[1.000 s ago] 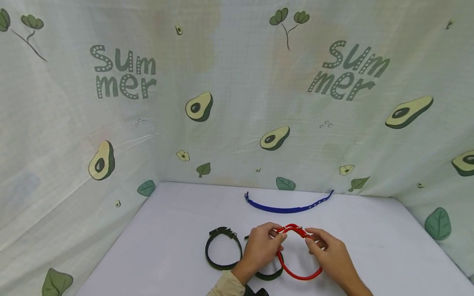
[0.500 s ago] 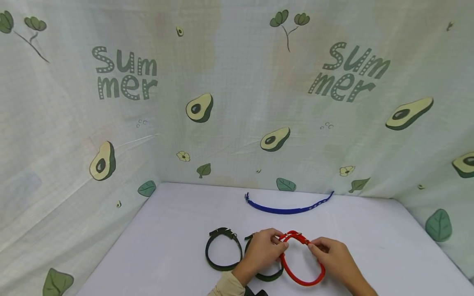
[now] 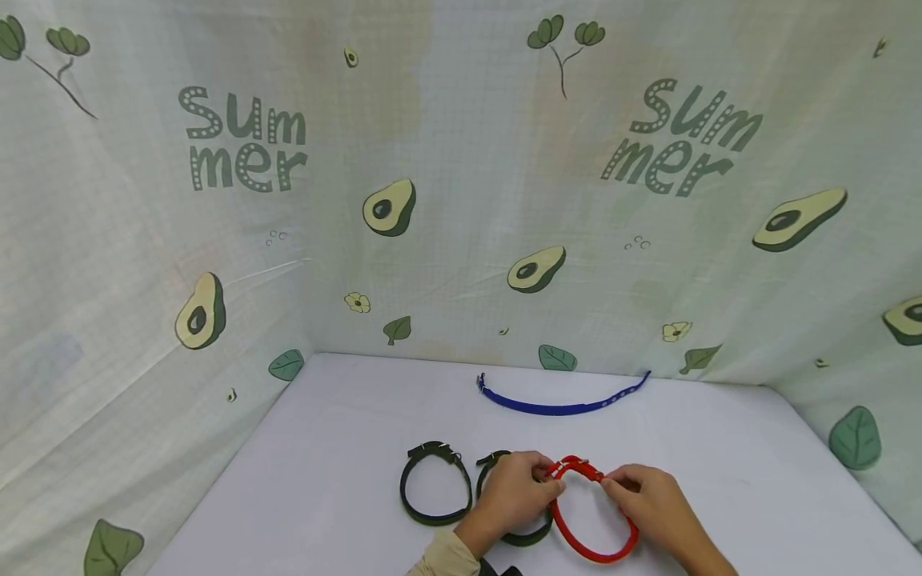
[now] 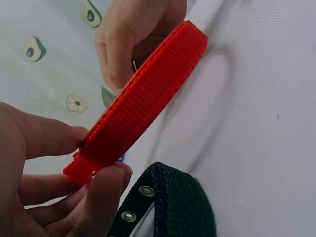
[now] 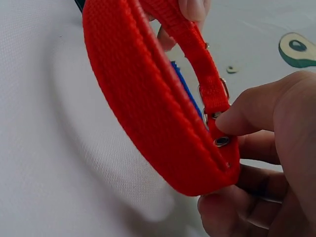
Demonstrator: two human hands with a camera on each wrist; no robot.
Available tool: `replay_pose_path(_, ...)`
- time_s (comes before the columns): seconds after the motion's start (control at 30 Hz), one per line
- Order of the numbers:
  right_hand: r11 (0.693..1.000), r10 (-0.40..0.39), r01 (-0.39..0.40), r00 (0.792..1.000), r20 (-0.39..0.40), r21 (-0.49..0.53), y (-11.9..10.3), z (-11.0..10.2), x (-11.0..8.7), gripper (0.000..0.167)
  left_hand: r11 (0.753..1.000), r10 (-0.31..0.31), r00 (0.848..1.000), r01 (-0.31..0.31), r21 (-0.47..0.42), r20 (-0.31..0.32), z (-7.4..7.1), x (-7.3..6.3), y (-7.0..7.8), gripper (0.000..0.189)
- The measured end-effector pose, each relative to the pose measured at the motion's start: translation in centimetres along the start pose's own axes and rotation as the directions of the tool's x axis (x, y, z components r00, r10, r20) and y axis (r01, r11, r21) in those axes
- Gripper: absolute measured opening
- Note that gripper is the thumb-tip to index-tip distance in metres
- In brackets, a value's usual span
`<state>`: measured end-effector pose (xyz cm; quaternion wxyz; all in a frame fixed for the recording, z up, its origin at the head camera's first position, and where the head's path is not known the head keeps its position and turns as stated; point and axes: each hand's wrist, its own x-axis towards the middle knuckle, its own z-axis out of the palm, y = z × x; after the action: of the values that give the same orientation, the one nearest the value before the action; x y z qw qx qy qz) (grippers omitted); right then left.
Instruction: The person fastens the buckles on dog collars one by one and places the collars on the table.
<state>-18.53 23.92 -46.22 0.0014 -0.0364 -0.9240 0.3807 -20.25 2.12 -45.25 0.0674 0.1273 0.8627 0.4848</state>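
Observation:
My left hand and right hand hold a red pet collar, looped into a ring above the table. Thumb and fingers of the left hand pinch one side of its upper part, near the strap end in the left wrist view. The right hand pinches the other side, beside the metal buckle and eyelets, as the right wrist view shows. The strap is threaded through the buckle. Beneath the left hand, partly covered, a dark green collar lies looped on the table.
Another dark green collar, also looped, lies to the left. Farther back a blue collar is stretched out in a shallow curve on the white table. A printed cloth hangs behind and at both sides.
Both hands have come slightly lower and nearer with the red collar. The right hand's fingers have drawn in closer together on it. The other collars stay put.

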Motion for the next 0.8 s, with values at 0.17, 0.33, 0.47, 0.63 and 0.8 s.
replay_pose_path(0.17, 1.0, -0.006, 0.006, 1.0, 0.007, -0.03, 0.13, -0.13, 0.09, 0.012, 0.995, 0.03, 0.999, -0.031, 0.09, 0.012, 0.24, 0.01, 0.17, 0.025)
replay_pose_path(0.33, 0.998, -0.006, 0.008, 1.0, 0.03, -0.056, 0.21, -0.25, 0.22, 0.012, 0.989, 0.05, 0.998, -0.053, 0.135, 0.03, 0.23, -0.03, 0.29, 0.024)
replay_pose_path(0.47, 0.998, 0.0, 0.003, 0.999, 0.052, -0.062, 0.33, -0.23, 0.29, 0.01, 0.989, 0.036, 0.998, -0.044, 0.142, 0.059, 0.15, 0.0, 0.27, 0.024)
replay_pose_path(0.63, 0.997, -0.015, 0.02, 0.998, 0.067, -0.078, 0.71, -0.25, 0.39, 0.007, 0.987, 0.037, 0.996, -0.049, 0.155, 0.081, 0.24, 0.03, 0.1, 0.023)
replay_pose_path(0.8, 0.995, -0.015, 0.022, 0.997, 0.074, -0.092, 1.02, -0.31, 0.53, 0.007, 0.984, 0.049, 0.995, -0.064, 0.169, 0.088, 0.39, 0.06, -0.04, 0.023)
